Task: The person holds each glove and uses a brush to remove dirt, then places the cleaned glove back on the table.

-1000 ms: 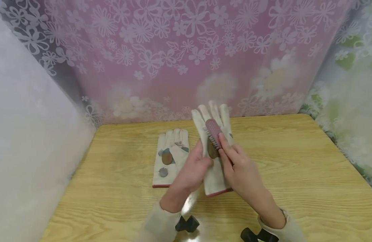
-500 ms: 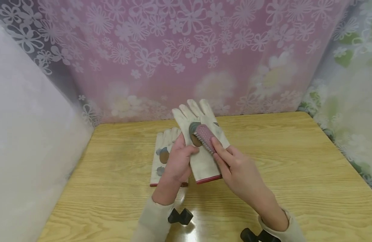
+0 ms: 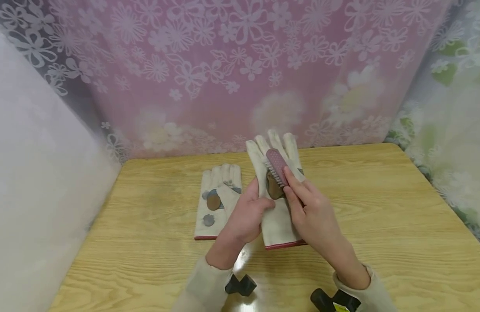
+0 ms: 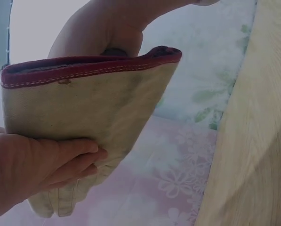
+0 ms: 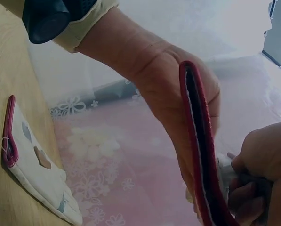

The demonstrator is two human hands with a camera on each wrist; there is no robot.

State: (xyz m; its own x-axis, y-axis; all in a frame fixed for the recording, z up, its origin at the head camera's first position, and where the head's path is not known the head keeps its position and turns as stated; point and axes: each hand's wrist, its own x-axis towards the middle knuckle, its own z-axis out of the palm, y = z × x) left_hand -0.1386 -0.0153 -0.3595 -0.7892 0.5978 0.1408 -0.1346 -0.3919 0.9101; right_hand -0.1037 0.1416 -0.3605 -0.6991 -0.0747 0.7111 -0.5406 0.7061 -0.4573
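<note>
Pink floral backdrop (image 3: 185, 86) behind; wood-grain table (image 3: 146, 268) below. Held glove (image 3: 280, 216), off-white, is raised off the table, fingers up, red-edged cuff (image 3: 283, 245) toward the person. Second glove (image 3: 217, 216) lies on the table left of it, partly behind the left arm.

Left hand (image 3: 248, 214) grasps the held glove at its side, thumb across the front; left wrist view shows fingers laid along the back. Right hand (image 3: 312, 212) grips a pink brush (image 3: 277, 163), slanted over the glove's palm. Just beside and under it, a brown patch (image 3: 275, 190). Bristles (image 3: 274, 174) face left; whether their tips touch cloth, cannot tell.

Step in hand looks like brushing. Judgement: lay the bristles flatter to the cloth, use short, even strokes over the patch, and back the fabric with the left fingers so it doesn't give. Left thumb sits near the patch; best kept out of the stroke.
</note>
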